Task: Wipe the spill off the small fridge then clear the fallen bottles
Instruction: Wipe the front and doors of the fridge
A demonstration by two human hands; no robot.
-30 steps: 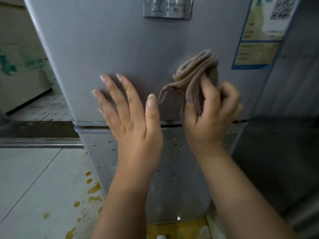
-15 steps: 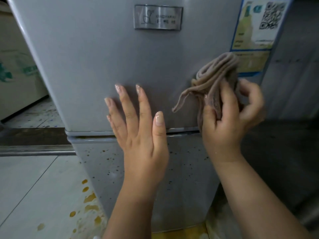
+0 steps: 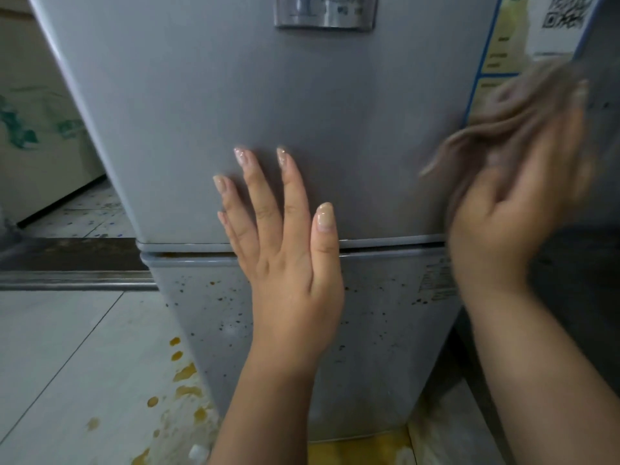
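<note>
Lower left: yellow spill on the floor. Centre: left hand, fingers straight and spread, pressed flat against the grey fridge. Right edge: blurred right hand gripping a brown cloth against the fridge's upper door.

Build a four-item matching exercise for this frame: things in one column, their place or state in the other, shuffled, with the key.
Things
1. left hand
2. cloth
3. lower fridge door
4. floor tiles

Place or state
A. speckled with small dark spots
B. flat, fingers spread, on the upper fridge door
C. carrying yellow-orange drips and a puddle
D. bunched in the right hand near the sticker, blurred

Pairs: 1-B, 2-D, 3-A, 4-C
</note>
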